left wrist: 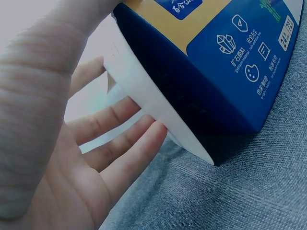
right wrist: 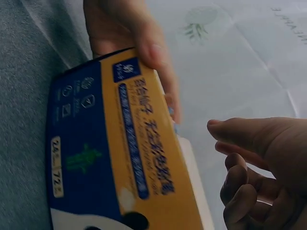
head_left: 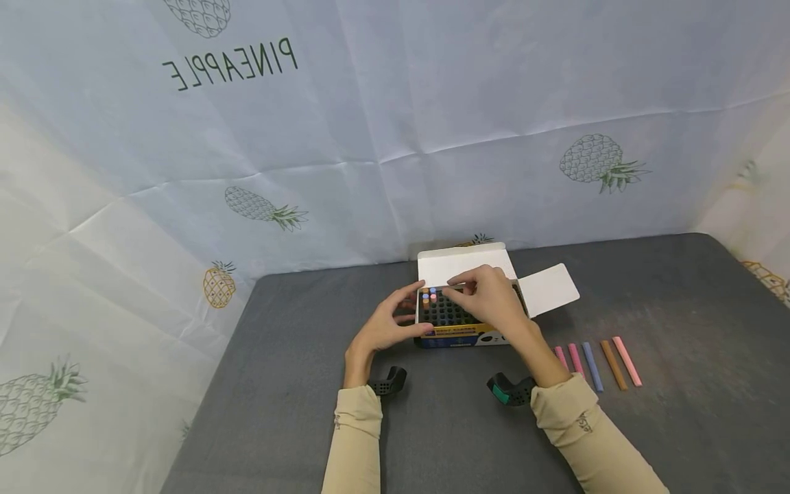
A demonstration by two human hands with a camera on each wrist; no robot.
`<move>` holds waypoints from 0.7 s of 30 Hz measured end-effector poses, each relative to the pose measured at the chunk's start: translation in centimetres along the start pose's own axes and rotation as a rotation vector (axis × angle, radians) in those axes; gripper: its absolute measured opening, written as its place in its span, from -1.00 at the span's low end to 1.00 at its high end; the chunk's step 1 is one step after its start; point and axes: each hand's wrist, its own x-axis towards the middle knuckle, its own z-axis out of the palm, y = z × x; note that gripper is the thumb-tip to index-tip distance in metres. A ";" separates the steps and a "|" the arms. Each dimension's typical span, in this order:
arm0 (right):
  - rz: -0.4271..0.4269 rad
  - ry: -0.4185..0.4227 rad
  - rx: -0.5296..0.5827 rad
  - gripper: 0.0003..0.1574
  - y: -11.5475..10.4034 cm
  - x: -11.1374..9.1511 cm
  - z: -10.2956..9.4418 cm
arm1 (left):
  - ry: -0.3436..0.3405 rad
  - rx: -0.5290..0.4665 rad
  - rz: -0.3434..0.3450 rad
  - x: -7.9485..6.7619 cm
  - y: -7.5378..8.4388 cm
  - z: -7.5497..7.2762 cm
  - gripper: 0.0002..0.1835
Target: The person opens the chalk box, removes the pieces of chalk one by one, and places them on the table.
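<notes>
A blue and yellow chalk box [head_left: 453, 340] lies on the table with its lid open, showing a dark grid of holes. Several coloured chalk ends [head_left: 433, 298] stick up at its left end. My left hand [head_left: 385, 322] holds that end, thumb along the front edge and fingers spread at the side and back. In the left wrist view, its fingertips touch a white side flap [left wrist: 144, 96]. Over the holes hovers my right hand [head_left: 490, 298], thumb and index finger close beside the chalk ends. The right wrist view shows a gap between thumb and index, other fingers curled, nothing held.
Several loose chalk sticks [head_left: 608, 363], pink, blue and brown, lie on the grey table [head_left: 296, 412] right of the box. The white lid [head_left: 463, 264] leans back towards the pineapple-print curtain [head_left: 345, 206]. Another white flap [head_left: 549, 288] sticks out at the right.
</notes>
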 end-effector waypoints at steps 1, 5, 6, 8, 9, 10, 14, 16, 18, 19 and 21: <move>0.003 -0.006 -0.003 -0.70 -0.1 0.1 0.3 | -0.001 -0.001 0.001 0.0 0.0 0.0 -0.13; 0.025 -0.039 0.011 -0.73 -0.2 0.3 1.3 | -0.001 -0.007 0.010 0.1 -0.1 0.0 -0.12; 0.029 -0.047 0.011 -0.75 -0.2 0.4 1.5 | -0.001 -0.009 0.013 0.1 -0.1 -0.1 -0.12; 0.045 -0.061 0.012 -0.76 -0.2 0.4 2.0 | -0.002 -0.011 0.019 0.0 -0.1 -0.1 -0.12; 0.048 -0.065 0.008 -0.77 -0.2 0.5 2.3 | -0.002 -0.013 0.021 0.0 -0.2 0.0 -0.12; 0.055 -0.068 0.002 -0.77 -0.2 0.5 2.5 | -0.002 -0.013 0.023 0.0 -0.2 0.0 -0.13; 0.076 -0.063 -0.027 -0.79 -0.2 0.5 3.1 | -0.003 -0.014 0.024 0.1 -0.3 0.1 -0.14; 0.079 -0.054 -0.045 -0.80 -0.3 0.5 3.3 | -0.002 -0.015 0.024 0.1 -0.3 0.1 -0.14; 0.077 -0.044 -0.056 -0.80 -0.3 0.6 3.4 | -0.002 -0.012 0.023 0.1 -0.3 0.0 -0.14; 0.076 -0.041 -0.061 -0.81 -0.3 0.6 3.4 | -0.002 -0.011 0.022 0.1 -0.2 0.0 -0.14; 0.075 -0.039 -0.067 -0.82 -0.4 0.6 3.5 | -0.001 -0.008 0.021 0.0 -0.1 0.0 -0.14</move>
